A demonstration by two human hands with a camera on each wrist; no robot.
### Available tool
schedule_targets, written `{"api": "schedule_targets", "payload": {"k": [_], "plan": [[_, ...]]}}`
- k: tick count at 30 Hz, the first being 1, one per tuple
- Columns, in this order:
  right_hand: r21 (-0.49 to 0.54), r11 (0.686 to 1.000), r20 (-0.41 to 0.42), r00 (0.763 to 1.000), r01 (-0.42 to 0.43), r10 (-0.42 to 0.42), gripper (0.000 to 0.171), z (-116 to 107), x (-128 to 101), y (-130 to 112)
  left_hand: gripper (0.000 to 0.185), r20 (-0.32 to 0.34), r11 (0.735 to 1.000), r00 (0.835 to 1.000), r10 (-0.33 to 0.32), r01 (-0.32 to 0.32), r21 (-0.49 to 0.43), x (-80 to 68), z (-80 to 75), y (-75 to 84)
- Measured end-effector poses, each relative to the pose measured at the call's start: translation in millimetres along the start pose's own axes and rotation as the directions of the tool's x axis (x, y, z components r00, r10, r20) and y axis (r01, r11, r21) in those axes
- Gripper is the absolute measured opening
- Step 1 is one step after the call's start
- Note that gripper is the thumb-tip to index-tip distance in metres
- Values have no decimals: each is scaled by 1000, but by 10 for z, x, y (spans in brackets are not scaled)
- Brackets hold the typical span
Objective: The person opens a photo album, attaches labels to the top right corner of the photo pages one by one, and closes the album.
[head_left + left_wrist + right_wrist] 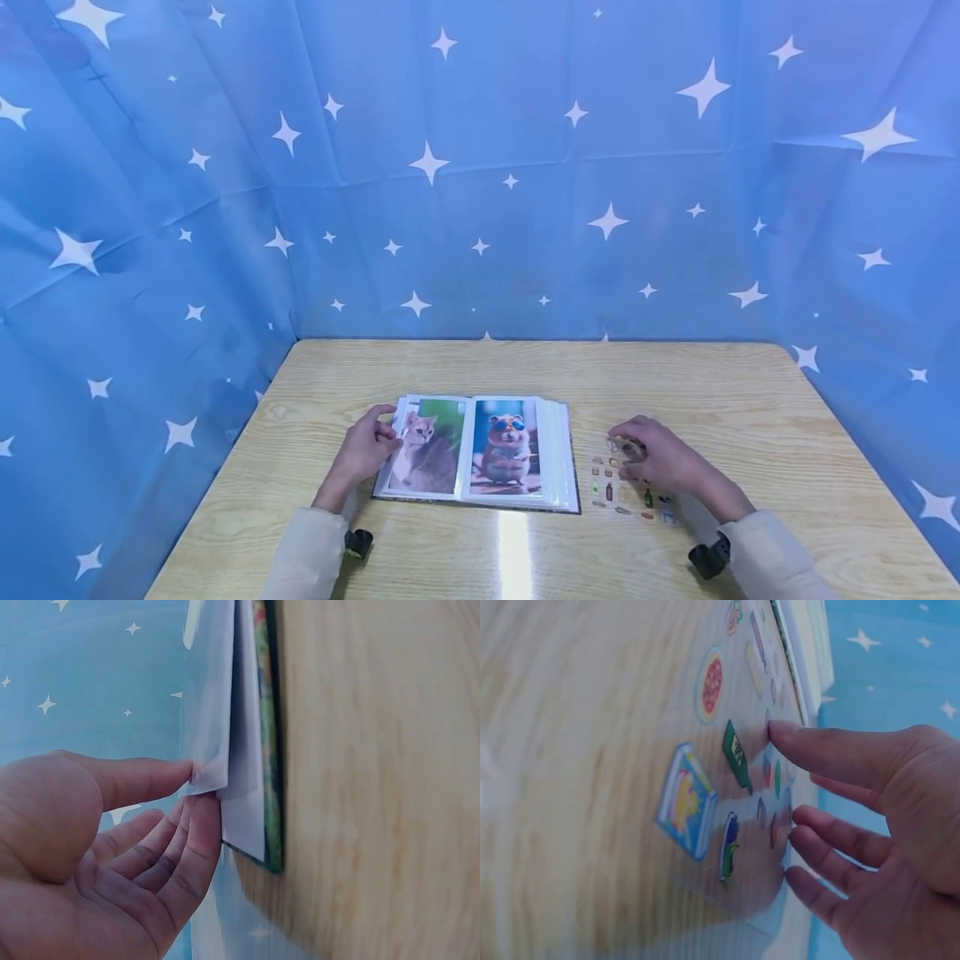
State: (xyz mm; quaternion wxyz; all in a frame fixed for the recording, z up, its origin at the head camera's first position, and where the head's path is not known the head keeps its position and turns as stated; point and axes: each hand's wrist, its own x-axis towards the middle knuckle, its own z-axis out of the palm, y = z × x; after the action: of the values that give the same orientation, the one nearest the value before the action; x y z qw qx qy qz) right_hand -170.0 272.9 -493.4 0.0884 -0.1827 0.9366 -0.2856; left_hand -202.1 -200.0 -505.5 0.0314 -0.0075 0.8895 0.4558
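Note:
A photo album [555,454] lies spread on the table, showing a cat photo [427,446] on its left page and a hamster in sunglasses [506,450] on its right. At the album's left edge, my left hand [366,450] pinches a clear-sleeved page [214,727] by its corner, thumb on one side and fingers on the other. To the right of the album is a transparent sticker sheet [609,492] with small food and bottle pictures. My right hand [663,457] is over this sheet, fingers extended, thumb tip [780,731] right at its surface. A green bottle sticker [736,756] shows near the thumb.
The wooden table [360,367] extends behind and on both sides of the album. Blue cloth [510,208] with white stars hangs at the table's back and sides. A bright glare strip [514,550] falls on the tabletop in front of the album.

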Motion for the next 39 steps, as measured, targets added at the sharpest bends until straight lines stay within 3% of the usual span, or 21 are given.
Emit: {"api": "schedule_targets", "payload": {"k": [15,24,28,32,39], "plan": [[66,998,-25,999,-21,23,52,6,37,91,53,21,998,1000,-9,8,59,7,-30,42],[50,999,-28,1000,-4,6,56,13,48,98,49,3,996,1000,-19,19,92,-13,-93,106],[50,999,-38,999,7,-5,57,14,56,96,48,-18,996,1000,10,-9,83,-24,-82,152],[60,998,-46,999,19,-17,59,12,60,98,46,-39,995,996,78,-75,64,-30,-39,237],[97,995,-39,999,-34,38,62,3,78,106,39,-35,981,982,187,-186,49,13,98,375]]}}
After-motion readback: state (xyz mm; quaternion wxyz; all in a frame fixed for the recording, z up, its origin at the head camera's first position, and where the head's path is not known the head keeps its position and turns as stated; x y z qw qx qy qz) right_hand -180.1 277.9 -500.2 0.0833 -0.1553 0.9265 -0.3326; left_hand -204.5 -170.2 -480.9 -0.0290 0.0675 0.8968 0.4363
